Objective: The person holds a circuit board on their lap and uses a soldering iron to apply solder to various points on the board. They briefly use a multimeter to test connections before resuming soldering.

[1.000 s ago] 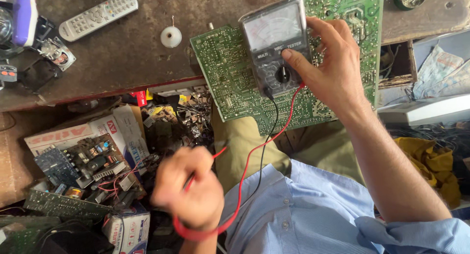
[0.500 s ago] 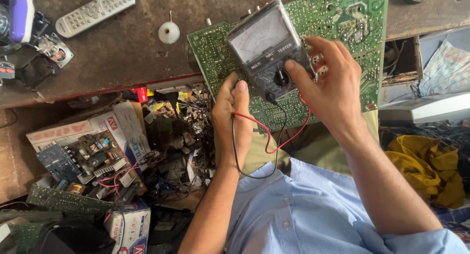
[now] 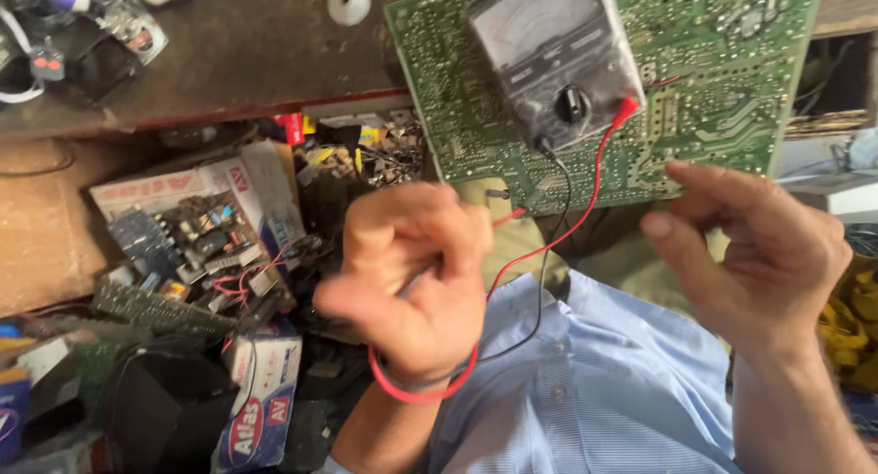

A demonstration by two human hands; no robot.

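Note:
A grey analog multimeter (image 3: pixel 558 63) lies on a green circuit board (image 3: pixel 732 90) that overhangs the bench edge. A red lead (image 3: pixel 593 191) and a black lead (image 3: pixel 547 255) run from the meter down to my left hand (image 3: pixel 412 282). That hand is closed on the test probes, whose tips stick out toward the board, and the red lead loops around the wrist. My right hand (image 3: pixel 759 255) hovers below the board's lower edge with its fingers apart, holding nothing and touching neither the meter nor the board.
The worn wooden bench (image 3: pixel 229 63) carries a white round disc (image 3: pixel 349 0) and dark gadgets at its left end. Below it sit a cardboard box of circuit boards (image 3: pixel 201 227), a smaller printed box (image 3: pixel 265 392) and loose parts. A yellow cloth (image 3: pixel 851 328) lies at the right.
My right hand has left the multimeter's dial and dropped below the board, now open. My left hand has drawn back from the board toward my body with the leads.

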